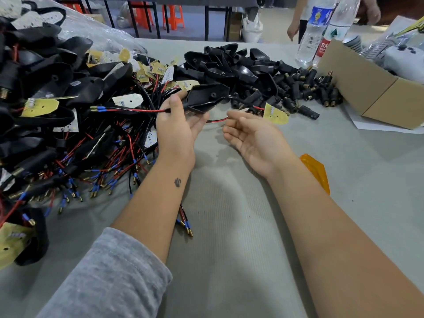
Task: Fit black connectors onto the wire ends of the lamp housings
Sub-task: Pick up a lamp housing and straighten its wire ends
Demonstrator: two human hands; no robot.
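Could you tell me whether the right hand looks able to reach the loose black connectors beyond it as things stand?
Probably yes. The right hand is open and holds nothing, and the black connectors lie just beyond its fingertips on bare table, with only a yellow board near the path.

A heap of wired housings lies left on the table, loose connectors behind the hands, a cardboard box right.

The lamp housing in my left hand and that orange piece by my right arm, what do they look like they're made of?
Lamp housing: likely moulded black plastic, from its satin sheen and formed screw boss. Orange piece: probably translucent plastic, glossy and see-through amber.
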